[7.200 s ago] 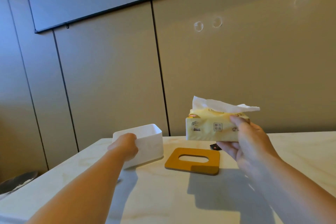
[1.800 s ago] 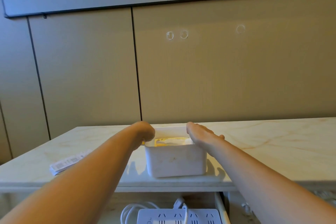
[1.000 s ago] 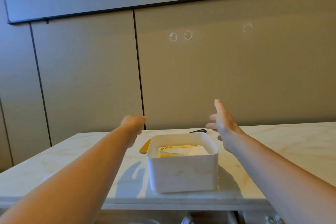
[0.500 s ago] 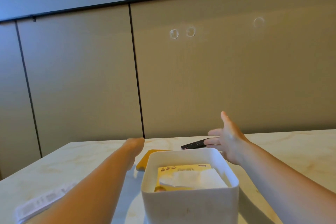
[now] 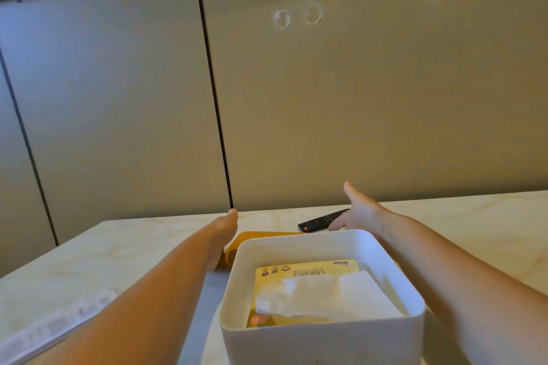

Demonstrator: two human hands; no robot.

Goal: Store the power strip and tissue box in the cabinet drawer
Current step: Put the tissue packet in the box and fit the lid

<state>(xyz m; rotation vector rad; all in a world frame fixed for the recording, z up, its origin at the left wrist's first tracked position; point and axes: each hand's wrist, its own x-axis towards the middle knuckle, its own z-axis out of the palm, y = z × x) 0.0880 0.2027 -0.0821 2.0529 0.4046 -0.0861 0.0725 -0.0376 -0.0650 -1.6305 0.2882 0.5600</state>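
A white open-topped tissue box stands on the pale marble-patterned counter, close to the camera and right of centre. Inside it lies a yellow tissue pack with a white tissue spread over its top. Just behind the box's left corner lies an amber-coloured lid, flat on the counter and partly hidden by the box.

The left hand reaches forward beside the box, bent down at the wrist over the lid's left end. Its fingers are hidden, so its grip cannot be told.

The right hand stretches past the box's far right corner. Its grip is wide and holds nothing, with the thumb raised and the fingers straight, at the near end of a black remote control lying on the counter. Whether they touch it is unclear.

A blurred white paper strip with print lies at the lower left. Beige wall panels rise behind the counter, bearing clear round discs.
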